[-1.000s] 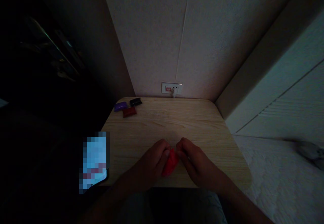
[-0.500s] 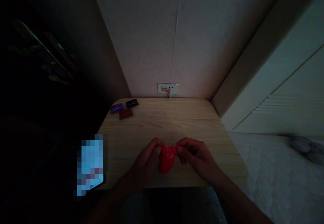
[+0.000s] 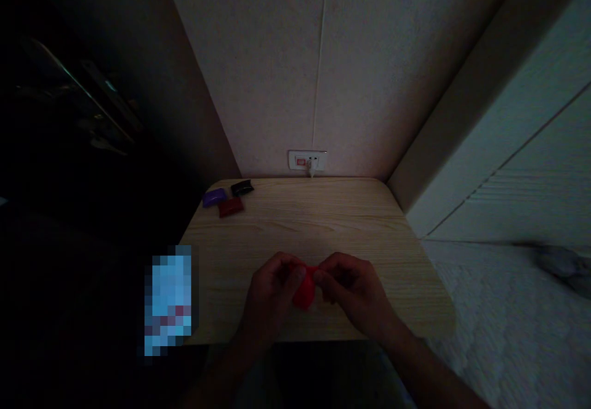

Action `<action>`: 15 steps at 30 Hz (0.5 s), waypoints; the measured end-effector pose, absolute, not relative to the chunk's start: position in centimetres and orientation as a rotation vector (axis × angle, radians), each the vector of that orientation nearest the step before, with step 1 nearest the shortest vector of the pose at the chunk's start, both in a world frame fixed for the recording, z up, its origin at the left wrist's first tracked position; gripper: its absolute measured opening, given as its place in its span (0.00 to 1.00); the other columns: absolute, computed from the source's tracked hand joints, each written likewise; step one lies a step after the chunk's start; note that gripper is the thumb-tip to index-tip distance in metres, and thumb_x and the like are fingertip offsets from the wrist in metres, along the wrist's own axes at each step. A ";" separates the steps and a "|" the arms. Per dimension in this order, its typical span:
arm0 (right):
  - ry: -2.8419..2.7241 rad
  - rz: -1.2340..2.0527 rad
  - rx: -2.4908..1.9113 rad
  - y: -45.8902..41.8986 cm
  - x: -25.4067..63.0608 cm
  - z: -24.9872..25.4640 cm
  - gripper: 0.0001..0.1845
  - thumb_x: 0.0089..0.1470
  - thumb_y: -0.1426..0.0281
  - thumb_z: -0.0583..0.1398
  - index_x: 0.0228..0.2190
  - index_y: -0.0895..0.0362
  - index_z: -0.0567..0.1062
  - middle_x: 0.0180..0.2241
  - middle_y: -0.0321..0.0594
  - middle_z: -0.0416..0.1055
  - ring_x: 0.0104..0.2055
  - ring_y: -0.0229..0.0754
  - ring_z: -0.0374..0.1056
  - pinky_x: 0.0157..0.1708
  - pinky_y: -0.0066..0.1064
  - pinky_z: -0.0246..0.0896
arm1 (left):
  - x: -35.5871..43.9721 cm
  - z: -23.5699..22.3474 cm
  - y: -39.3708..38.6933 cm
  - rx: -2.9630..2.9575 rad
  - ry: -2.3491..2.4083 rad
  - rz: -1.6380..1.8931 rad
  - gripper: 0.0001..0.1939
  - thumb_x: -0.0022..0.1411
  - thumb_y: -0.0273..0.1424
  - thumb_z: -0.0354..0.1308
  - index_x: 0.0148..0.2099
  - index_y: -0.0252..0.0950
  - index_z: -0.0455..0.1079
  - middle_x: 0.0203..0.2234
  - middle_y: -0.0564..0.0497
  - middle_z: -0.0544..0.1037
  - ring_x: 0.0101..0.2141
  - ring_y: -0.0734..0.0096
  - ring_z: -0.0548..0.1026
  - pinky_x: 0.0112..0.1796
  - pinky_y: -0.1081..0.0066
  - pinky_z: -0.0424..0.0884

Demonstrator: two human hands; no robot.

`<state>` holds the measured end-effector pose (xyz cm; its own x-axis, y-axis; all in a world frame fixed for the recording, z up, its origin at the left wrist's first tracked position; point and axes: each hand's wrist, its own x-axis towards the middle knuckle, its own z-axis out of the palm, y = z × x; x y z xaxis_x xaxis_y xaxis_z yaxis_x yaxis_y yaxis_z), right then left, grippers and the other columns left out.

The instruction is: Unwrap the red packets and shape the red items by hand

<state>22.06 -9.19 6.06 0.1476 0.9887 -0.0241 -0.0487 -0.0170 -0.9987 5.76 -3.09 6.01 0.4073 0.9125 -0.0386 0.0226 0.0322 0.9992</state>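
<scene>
The person's left hand (image 3: 272,292) pinches a soft red piece (image 3: 303,295) between thumb and bent fingers. The right hand (image 3: 355,286) has its thumb and forefinger pressed together on the upper part of the same piece, a short red stretch showing between the two grips. The piece is over the near half of the desk (image 3: 323,218), about midway along the near edge and with its fuller part hanging toward that edge; whether it touches the wood is too dark to tell. By the far left corner lie a purple packet (image 3: 214,198), a black packet (image 3: 242,188) and a dark red packet (image 3: 231,207), close together. A blurred-out bright screen (image 3: 168,298) stands at the near left corner. A socket plate (image 3: 301,161) sits just above the far edge.
</scene>
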 end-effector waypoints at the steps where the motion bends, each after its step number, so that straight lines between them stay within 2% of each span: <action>1: -1.023 1.194 -1.225 -9.1 22.1 6.1 0.17 0.53 0.57 0.70 0.28 0.58 0.78 0.19 0.33 0.71 0.21 0.34 0.63 0.22 0.26 0.57 | 5.8 6.0 -3.1 1.336 0.922 0.871 0.15 0.62 0.42 0.64 0.35 0.35 0.72 0.26 0.51 0.78 0.28 0.69 0.75 0.32 0.72 0.70; 4: -0.976 1.312 -1.163 -9.0 22.5 6.1 0.17 0.49 0.58 0.73 0.28 0.58 0.77 0.19 0.32 0.70 0.20 0.33 0.62 0.21 0.25 0.56 | 5.7 6.2 -3.2 1.282 0.882 0.867 0.14 0.62 0.41 0.65 0.34 0.34 0.74 0.28 0.49 0.81 0.29 0.68 0.76 0.32 0.71 0.72; 8: -0.977 1.399 -1.121 -8.9 22.9 6.2 0.18 0.48 0.59 0.73 0.27 0.58 0.76 0.20 0.32 0.70 0.20 0.33 0.61 0.21 0.25 0.56 | 5.4 6.6 -3.3 1.322 0.830 0.842 0.12 0.62 0.39 0.65 0.34 0.34 0.76 0.32 0.46 0.83 0.32 0.66 0.78 0.35 0.70 0.73; 11: -1.018 1.425 -1.120 -9.0 23.1 6.3 0.17 0.49 0.60 0.73 0.27 0.58 0.75 0.20 0.32 0.69 0.21 0.33 0.61 0.22 0.25 0.55 | 5.2 6.7 -3.5 1.365 0.849 0.822 0.12 0.62 0.38 0.65 0.32 0.34 0.76 0.32 0.46 0.83 0.32 0.66 0.78 0.35 0.70 0.72; 15: -1.109 1.385 -1.135 -9.2 23.2 6.4 0.16 0.55 0.58 0.68 0.29 0.57 0.74 0.21 0.33 0.68 0.23 0.34 0.60 0.23 0.26 0.54 | 5.2 6.5 -3.7 1.373 0.904 0.786 0.13 0.63 0.40 0.63 0.33 0.34 0.75 0.30 0.48 0.82 0.30 0.67 0.76 0.33 0.70 0.71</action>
